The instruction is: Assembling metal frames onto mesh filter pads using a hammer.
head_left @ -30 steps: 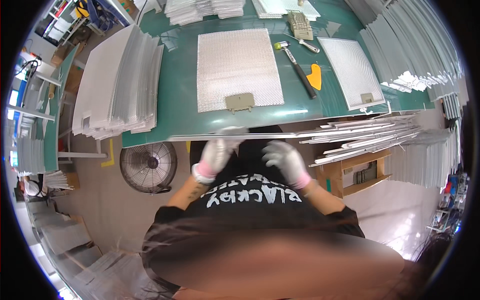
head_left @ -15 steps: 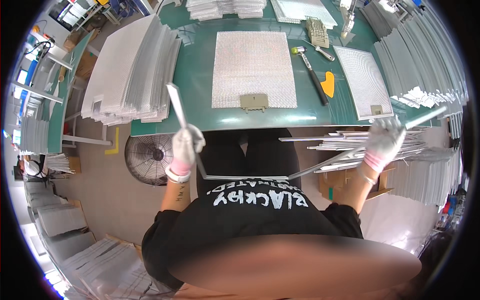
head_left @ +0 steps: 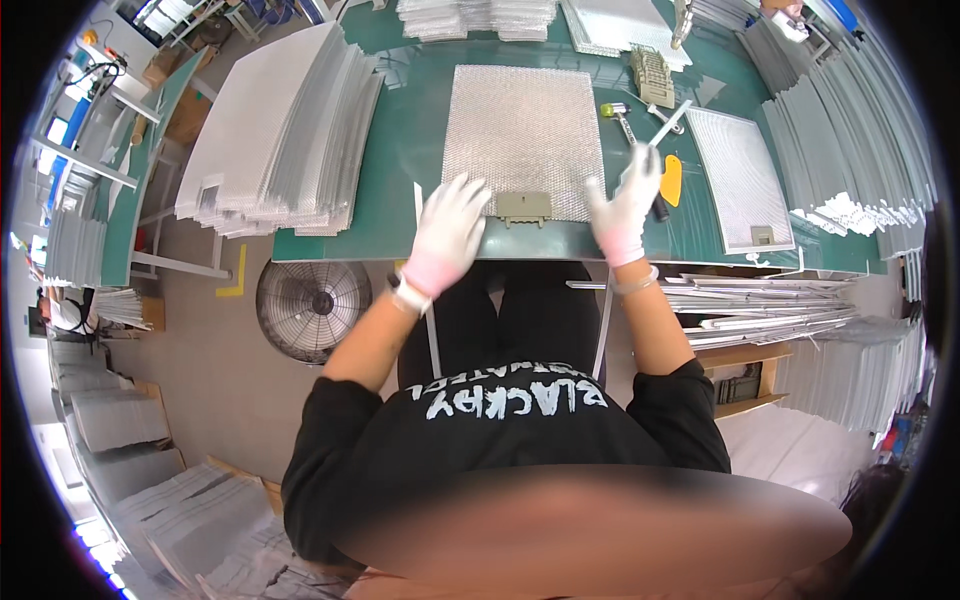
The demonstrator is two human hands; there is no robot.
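I see each white-gloved hand, left hand (head_left: 448, 232) and right hand (head_left: 626, 208), grasping a thin metal strip (head_left: 428, 300); silver mesh filter panel (head_left: 524, 140) lies unframed, I judge.

Flat on the middle of the green work table (head_left: 400, 170): a rectangular sheet of silvery metal mesh (head_left: 525, 140), with a small grey latch plate (head_left: 524, 208) on its near edge. Left of that sheet, overhanging the table's left end: a tall leaning stack of framed mesh panels (head_left: 270, 130). Right of the sheet: a hammer with a yellow-green head (head_left: 625, 125), an orange scraper (head_left: 670, 180), then a single framed mesh filter (head_left: 740, 180). Below the table's near edge on the left, on the floor: a round wire-caged fan (head_left: 312, 308). Under the right end: a bundle of thin metal strips (head_left: 770, 300).
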